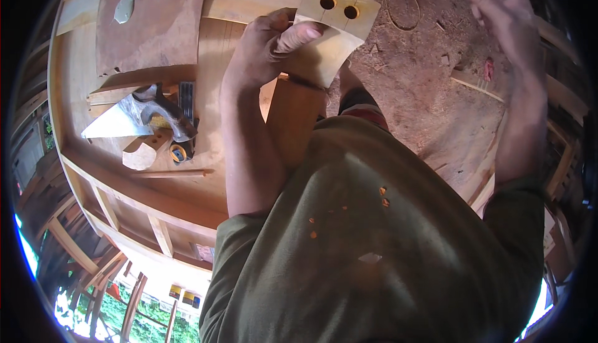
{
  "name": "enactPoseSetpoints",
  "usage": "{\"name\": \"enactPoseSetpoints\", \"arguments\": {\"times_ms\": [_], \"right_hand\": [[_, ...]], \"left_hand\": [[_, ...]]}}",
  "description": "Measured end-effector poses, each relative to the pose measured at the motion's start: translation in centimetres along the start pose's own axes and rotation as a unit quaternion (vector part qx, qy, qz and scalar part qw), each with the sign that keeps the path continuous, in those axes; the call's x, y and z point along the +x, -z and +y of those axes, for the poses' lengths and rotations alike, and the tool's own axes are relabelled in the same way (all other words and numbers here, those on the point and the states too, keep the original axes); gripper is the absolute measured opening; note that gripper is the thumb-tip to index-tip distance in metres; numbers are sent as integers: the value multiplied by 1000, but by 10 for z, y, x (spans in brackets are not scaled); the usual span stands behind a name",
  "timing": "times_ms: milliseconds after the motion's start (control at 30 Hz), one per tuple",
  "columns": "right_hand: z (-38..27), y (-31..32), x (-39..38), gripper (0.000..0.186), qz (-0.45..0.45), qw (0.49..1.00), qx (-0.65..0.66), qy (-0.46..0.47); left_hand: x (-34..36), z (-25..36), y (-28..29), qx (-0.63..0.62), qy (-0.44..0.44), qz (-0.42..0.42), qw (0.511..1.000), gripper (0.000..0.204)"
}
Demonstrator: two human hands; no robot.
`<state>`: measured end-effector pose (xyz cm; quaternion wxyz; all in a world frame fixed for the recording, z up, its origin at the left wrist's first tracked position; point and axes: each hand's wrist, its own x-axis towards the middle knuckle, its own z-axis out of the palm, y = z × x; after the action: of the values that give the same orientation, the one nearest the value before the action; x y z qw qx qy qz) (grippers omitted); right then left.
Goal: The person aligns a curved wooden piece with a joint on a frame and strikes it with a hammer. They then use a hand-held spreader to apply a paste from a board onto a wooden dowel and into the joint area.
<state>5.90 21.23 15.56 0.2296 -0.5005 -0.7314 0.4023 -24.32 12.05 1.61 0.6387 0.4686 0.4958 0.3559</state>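
My left hand (268, 47) is closed around a pale wooden block (327, 44), its thumb lying across the near face. Two round dark holes and thin pencil lines show on the block's top face, and its side curves inward. Raised at the upper right, my right hand (498, 3) is apart from the block; its fingers look stretched out, with nothing visible in them, and the frame edge cuts off part of it. Left of my left forearm, a handsaw (165, 112) with a dark brown handle lies on the wooden bench (212, 112).
Near the saw lie a small cut wood piece (140, 156), a black-and-yellow tool (179, 152) and a thin stick (171, 173). A brown board (152, 25) bears a pale glue-like blob (124, 5). Shavings and a wood offcut (476, 84) lie on the floor (417, 100).
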Motion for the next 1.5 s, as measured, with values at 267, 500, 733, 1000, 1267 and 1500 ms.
{"name": "enactPoseSetpoints", "arguments": {"times_ms": [267, 500, 733, 1000, 1267, 1500], "right_hand": [[-26, -7, 3, 63, -80, 990, -109, -39], [-34, -12, -3, 63, -89, 994, -40, -56], [-8, -2, -3, 62, 51, 994, 30, -88], [-11, 3, -6, 68, -81, 989, -34, -121], [38, -21, -4, 72, -165, 969, 93, -160], [72, -41, -16, 53, -113, 972, 52, -198]], "left_hand": [[-3, 1, -1, -13, 25, -13, 1000, 75], [0, -5, 1, -20, 31, -36, 999, 70], [0, -1, -1, -3, 11, -37, 999, 68], [-3, -2, -2, -63, 9, -53, 997, 72], [-7, 12, 1, 1, 48, -27, 999, 78], [-4, 9, 2, 12, 32, -31, 999, 70]]}}
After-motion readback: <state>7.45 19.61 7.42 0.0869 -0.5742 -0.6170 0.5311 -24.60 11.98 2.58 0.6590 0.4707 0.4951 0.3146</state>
